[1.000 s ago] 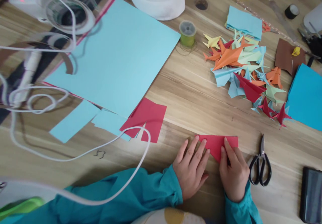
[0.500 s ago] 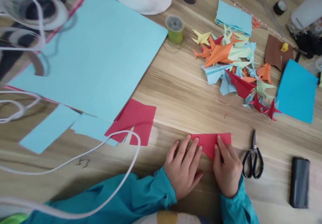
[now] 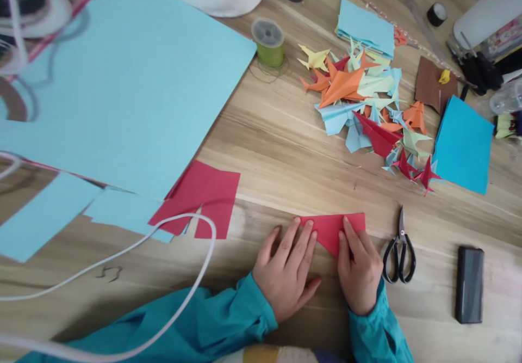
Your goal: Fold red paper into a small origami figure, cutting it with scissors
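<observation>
A piece of red paper point(image 3: 328, 227), folded, with a straight top edge, lies flat on the wooden table between my hands. My left hand point(image 3: 287, 270) rests on its left end, fingers spread and fingertips pressing it down. On the right part of the paper is my right hand point(image 3: 359, 270), its index finger stretched along the sheet and the other fingers curled; the palm hides part of the paper's lower side. Black-handled scissors point(image 3: 400, 251) lie just right of my right hand. Left of my left hand sits a cut red paper scrap point(image 3: 216, 194).
A large light-blue sheet point(image 3: 134, 80) covers the left side, with blue strips point(image 3: 49, 210) below it. A white cable point(image 3: 204, 276) loops over my left sleeve. Folded paper figures point(image 3: 367, 102) are heaped at the back, near a thread spool point(image 3: 268, 44) and a blue stack point(image 3: 464, 145).
The whole view has shifted slightly, so things appear a little further left. Both hands stay on the red paper in nearly the same pose.
</observation>
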Tool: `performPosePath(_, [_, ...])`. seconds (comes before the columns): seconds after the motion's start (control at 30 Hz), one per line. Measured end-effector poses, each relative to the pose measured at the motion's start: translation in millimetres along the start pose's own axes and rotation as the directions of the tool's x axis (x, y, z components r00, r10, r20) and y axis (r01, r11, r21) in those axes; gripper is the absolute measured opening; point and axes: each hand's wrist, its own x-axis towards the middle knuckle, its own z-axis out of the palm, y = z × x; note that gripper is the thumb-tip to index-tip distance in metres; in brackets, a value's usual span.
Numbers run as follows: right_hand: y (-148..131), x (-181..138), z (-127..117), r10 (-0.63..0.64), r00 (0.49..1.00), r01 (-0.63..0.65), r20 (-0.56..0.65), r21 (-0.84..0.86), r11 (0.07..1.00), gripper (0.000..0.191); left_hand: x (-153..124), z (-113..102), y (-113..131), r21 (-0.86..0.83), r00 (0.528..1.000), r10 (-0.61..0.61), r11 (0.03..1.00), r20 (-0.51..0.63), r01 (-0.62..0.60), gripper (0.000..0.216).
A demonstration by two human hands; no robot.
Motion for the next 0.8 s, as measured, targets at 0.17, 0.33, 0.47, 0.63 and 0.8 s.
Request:
performPosePath(0.17, [0.1, -0.1, 0.5, -0.013, 1.000, 0.013, -0.008, -0.023, 1.000, 0.030, -0.5, -0.3, -0.2, 0.000, 1.000, -0.002, 1.000, 0.011, 0.002, 0.055])
performPosePath(0.33, [-3.1, 0.3, 0.3, -0.061, 0.998, 0.062, 0.013, -0.191, 0.980, 0.031, 0.1, 0.4, -0.6, 0.005, 1.000, 0.005, 1.000, 0.018, -0.005, 0.055])
performPosePath(0.47, [-5.4, 1.0, -0.5, -0.057, 0.998, 0.063, 0.027, -0.298, 0.952, 0.032, 1.9, 2.1, 0.4, 0.024, 1.000, 0.009, 1.000, -0.006, -0.009, 0.055])
performPosePath(0.63, [-6.3, 1.2, -0.3, -0.048, 0.999, 0.048, 0.009, -0.313, 0.948, 0.037, 5.1, 2.9, -0.2, 0.064, 0.999, 0.035, 0.997, -0.032, -0.033, 0.056])
performPosePath(0.8, [-6.4, 0.5, 2.9, -0.036, 0.999, 0.036, 0.006, -0.331, 0.943, 0.041, 5.6, 7.2, -1.5, 0.121, 0.999, 0.038, 0.992, -0.032, -0.034, 0.063])
